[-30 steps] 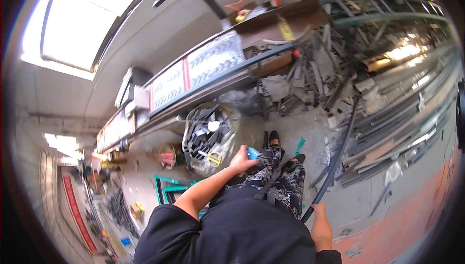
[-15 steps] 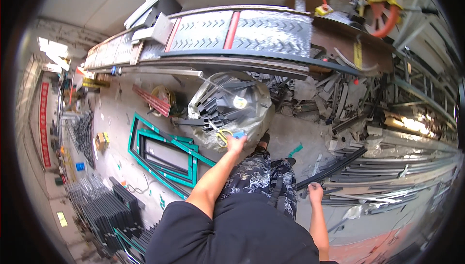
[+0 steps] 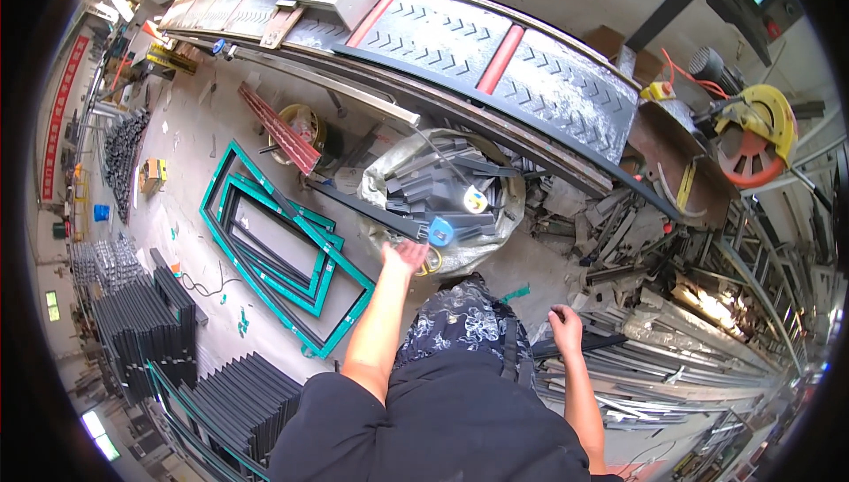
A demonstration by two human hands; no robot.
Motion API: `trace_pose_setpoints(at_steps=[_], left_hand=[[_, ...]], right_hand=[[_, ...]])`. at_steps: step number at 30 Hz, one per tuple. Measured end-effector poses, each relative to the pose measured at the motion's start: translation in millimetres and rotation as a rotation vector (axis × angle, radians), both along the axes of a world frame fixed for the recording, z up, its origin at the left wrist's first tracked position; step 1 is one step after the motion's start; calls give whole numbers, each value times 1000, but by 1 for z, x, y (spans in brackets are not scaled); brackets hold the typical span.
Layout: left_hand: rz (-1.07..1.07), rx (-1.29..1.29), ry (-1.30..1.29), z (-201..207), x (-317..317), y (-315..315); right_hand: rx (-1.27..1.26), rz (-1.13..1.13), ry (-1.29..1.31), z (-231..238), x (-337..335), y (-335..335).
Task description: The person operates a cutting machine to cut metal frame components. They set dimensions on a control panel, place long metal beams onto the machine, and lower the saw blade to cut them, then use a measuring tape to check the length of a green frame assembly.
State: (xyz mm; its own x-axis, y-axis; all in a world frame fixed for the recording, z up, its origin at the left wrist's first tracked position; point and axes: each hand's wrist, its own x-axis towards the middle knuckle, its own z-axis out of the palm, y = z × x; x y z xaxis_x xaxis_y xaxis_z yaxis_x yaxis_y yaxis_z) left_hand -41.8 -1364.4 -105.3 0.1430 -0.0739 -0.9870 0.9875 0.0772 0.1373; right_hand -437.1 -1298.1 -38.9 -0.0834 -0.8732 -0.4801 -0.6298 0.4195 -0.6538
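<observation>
My left hand (image 3: pixel 405 255) reaches over the near edge of a whitish sack (image 3: pixel 493 233) filled with dark metal offcuts (image 3: pixel 433 187). Its fingers are spread, close to the end of a long dark metal bar (image 3: pixel 367 210) that slants across the sack's left rim; I cannot tell if they touch it. Just right of the fingers are a blue tape measure (image 3: pixel 440 232) and the yellow handles of scissors (image 3: pixel 432 261). A small round white-and-yellow thing (image 3: pixel 475 199) lies on the offcuts. My right hand (image 3: pixel 566 326) hangs at my right side, fingers curled; what they hold, if anything, is hidden.
Green-taped rectangular frames (image 3: pixel 292 233) lie on the floor at left, beyond stacked dark profiles (image 3: pixel 243 402). A long conveyor-like bench (image 3: pixel 424 31) runs across the far side toward a yellow cutting saw (image 3: pixel 768 128). Long metal strips (image 3: pixel 654 371) cover the floor at right.
My left hand has shifted left, away from the tape measure and scissors, and its fingers have spread. The view has turned rightward, and my right hand stays low at my side.
</observation>
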Motion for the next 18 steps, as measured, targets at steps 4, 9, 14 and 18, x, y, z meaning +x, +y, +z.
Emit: trace_pose_setpoints(at_steps=[4, 9, 14, 18], left_hand=[[93, -360, 88, -4, 44, -20], [7, -423, -53, -19, 28, -37], [112, -685, 276, -4, -43, -23], [-439, -869, 240, 25, -149, -23]], right_hand=[[-5, 66, -128, 10, 30, -41], [-585, 609, 96, 145, 135, -115], [-706, 1129, 294, 193, 220, -140], [-520, 1243, 690, 122, 196, -142]])
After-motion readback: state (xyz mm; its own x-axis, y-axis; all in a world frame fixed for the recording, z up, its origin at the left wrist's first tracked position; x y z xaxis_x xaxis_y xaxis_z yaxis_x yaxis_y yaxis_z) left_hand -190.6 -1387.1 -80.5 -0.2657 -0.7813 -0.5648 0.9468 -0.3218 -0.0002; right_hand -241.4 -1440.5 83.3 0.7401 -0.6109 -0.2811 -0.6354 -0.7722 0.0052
